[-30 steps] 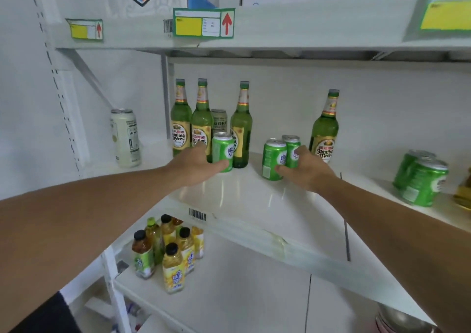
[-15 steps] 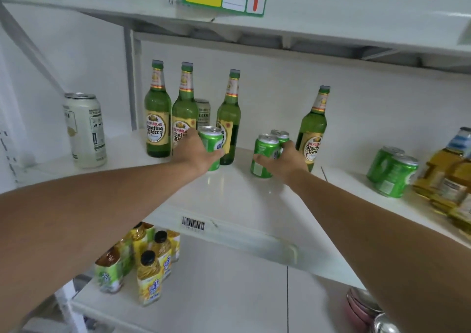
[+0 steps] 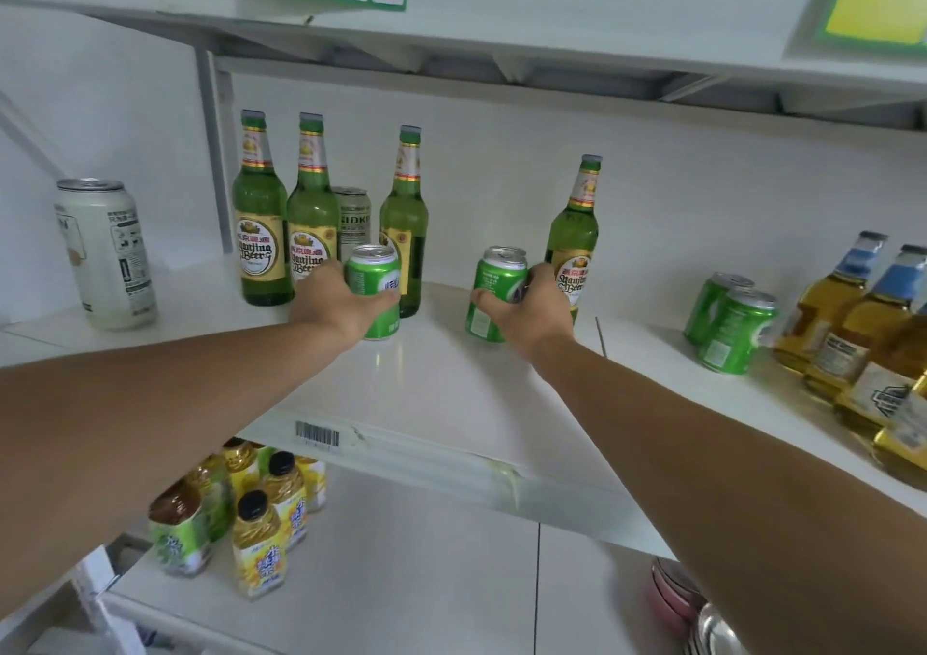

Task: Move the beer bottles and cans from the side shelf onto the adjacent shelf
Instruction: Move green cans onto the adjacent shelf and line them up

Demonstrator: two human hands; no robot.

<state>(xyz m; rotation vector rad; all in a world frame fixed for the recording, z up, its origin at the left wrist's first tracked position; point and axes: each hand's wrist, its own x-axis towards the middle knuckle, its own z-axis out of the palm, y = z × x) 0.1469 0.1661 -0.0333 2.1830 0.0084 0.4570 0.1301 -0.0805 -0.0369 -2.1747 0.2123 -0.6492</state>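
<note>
Second right-side can is now hidden. Left hand (image 3: 337,306) is wrapped round a can (image 3: 375,289), right hand (image 3: 532,309) round another can (image 3: 494,293); light, thin-walled, slippery, best gripped mid-body.

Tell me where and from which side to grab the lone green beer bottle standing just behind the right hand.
Grip the lone green bottle by its neck or shoulder, coming from above and in front. It stands upright near the back wall, and the right hand, wrapped round a green can, blocks the lower body and label. The slim neck stands clear, with nothing close beside it, so fingers would probably close round it easily.
</note>
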